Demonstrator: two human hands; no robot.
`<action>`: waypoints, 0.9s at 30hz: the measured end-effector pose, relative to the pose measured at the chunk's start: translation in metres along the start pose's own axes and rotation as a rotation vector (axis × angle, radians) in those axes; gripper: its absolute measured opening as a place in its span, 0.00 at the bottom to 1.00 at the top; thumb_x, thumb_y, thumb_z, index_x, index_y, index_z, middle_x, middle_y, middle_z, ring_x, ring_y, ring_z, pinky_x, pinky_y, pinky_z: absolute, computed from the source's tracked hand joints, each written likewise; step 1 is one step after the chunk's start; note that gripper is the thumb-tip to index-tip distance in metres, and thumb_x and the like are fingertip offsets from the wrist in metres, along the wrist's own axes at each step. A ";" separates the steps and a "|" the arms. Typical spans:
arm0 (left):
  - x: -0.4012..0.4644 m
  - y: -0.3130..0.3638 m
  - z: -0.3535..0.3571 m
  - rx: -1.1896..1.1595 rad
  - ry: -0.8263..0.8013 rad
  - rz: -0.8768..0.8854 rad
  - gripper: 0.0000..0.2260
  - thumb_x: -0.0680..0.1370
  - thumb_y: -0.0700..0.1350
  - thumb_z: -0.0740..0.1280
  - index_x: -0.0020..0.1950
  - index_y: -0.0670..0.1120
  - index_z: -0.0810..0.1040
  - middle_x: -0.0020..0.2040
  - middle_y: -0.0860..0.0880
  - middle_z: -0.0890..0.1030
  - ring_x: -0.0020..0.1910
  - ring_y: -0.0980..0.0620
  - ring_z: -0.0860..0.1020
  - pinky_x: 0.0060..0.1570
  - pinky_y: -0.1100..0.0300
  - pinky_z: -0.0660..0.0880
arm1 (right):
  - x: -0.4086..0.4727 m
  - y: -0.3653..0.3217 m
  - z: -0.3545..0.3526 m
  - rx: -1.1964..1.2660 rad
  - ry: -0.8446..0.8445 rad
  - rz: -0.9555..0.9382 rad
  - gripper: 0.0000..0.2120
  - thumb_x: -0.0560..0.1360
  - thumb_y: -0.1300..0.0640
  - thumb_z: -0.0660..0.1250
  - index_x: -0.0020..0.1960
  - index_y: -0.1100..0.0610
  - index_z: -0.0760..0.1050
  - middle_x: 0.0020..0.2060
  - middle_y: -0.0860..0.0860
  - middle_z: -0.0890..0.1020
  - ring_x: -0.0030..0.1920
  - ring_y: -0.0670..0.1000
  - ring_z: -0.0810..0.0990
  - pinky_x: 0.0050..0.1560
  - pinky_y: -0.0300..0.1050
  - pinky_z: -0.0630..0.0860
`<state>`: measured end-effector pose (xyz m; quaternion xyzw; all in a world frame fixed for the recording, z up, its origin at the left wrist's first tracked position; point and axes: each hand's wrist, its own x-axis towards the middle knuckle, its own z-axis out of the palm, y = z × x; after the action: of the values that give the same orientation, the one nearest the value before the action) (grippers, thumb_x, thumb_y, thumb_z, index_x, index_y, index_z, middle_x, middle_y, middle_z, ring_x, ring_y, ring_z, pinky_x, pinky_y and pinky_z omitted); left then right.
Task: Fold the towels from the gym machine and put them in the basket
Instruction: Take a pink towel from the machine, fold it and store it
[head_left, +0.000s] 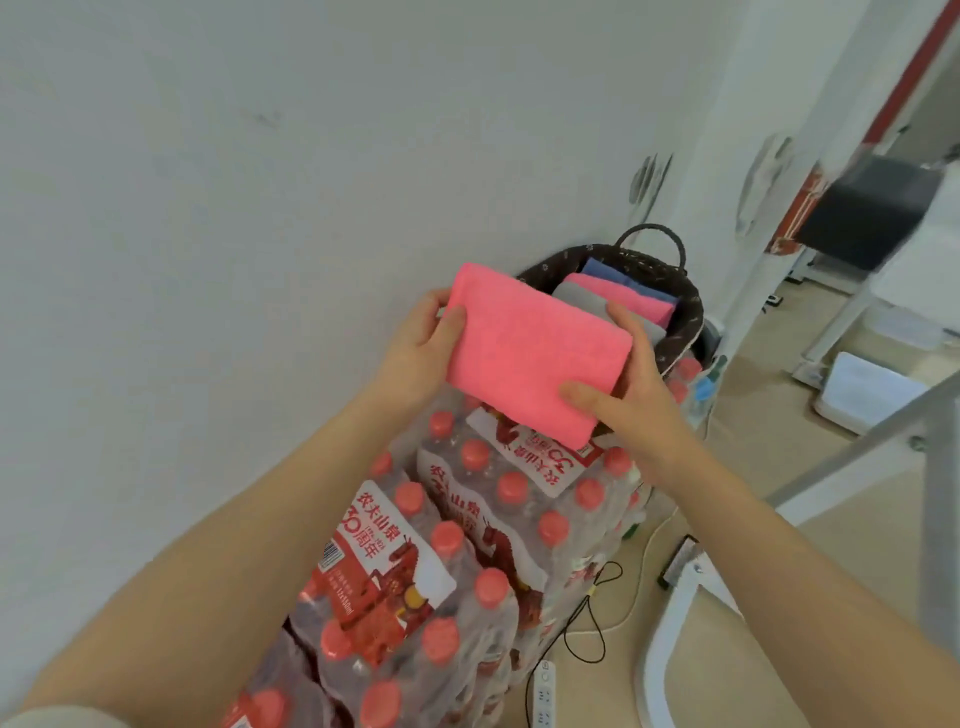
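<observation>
Head view: your left hand (423, 345) and right hand (621, 395) pinch the folded pink towel (535, 353) by its short ends; the basket (680, 332) lies just beyond, right hand nearer.

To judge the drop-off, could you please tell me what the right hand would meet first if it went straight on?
Probably the folded towels in the basket, just past the right hand; depth is unclear.

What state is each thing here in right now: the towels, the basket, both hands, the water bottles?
Pink towel: folded, held above the bottle packs, not yet in the basket.
Left hand: grips the towel's left edge.
Right hand: grips its right edge.
Wicker basket: upright, holding folded towels.
Water bottle packs: stacked, capped, shrink-wrapped.
</observation>
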<state>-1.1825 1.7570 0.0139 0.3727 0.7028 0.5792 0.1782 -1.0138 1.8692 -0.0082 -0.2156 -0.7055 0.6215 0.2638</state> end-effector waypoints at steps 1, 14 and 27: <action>0.015 0.009 0.009 0.012 0.002 0.018 0.13 0.82 0.45 0.54 0.65 0.43 0.70 0.52 0.54 0.75 0.49 0.63 0.73 0.47 0.72 0.69 | 0.009 -0.007 -0.011 -0.007 0.007 -0.011 0.38 0.63 0.53 0.76 0.68 0.43 0.61 0.61 0.43 0.71 0.61 0.45 0.73 0.57 0.49 0.76; 0.149 0.008 0.086 0.985 -0.572 0.024 0.23 0.75 0.42 0.66 0.66 0.39 0.62 0.59 0.39 0.74 0.54 0.42 0.74 0.46 0.58 0.67 | 0.122 0.004 -0.108 -1.053 -0.065 0.232 0.16 0.67 0.46 0.71 0.34 0.52 0.65 0.30 0.47 0.70 0.40 0.53 0.72 0.38 0.45 0.65; 0.176 -0.038 0.123 1.307 -0.515 0.090 0.14 0.74 0.38 0.61 0.58 0.38 0.65 0.56 0.37 0.76 0.54 0.37 0.76 0.42 0.53 0.66 | 0.132 0.039 -0.078 -1.733 0.005 -0.258 0.19 0.60 0.51 0.74 0.44 0.56 0.71 0.39 0.54 0.78 0.41 0.55 0.76 0.40 0.46 0.70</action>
<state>-1.2267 1.9668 -0.0232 0.5576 0.8260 -0.0618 0.0543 -1.0663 2.0178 -0.0261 -0.2603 -0.9476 -0.1687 0.0769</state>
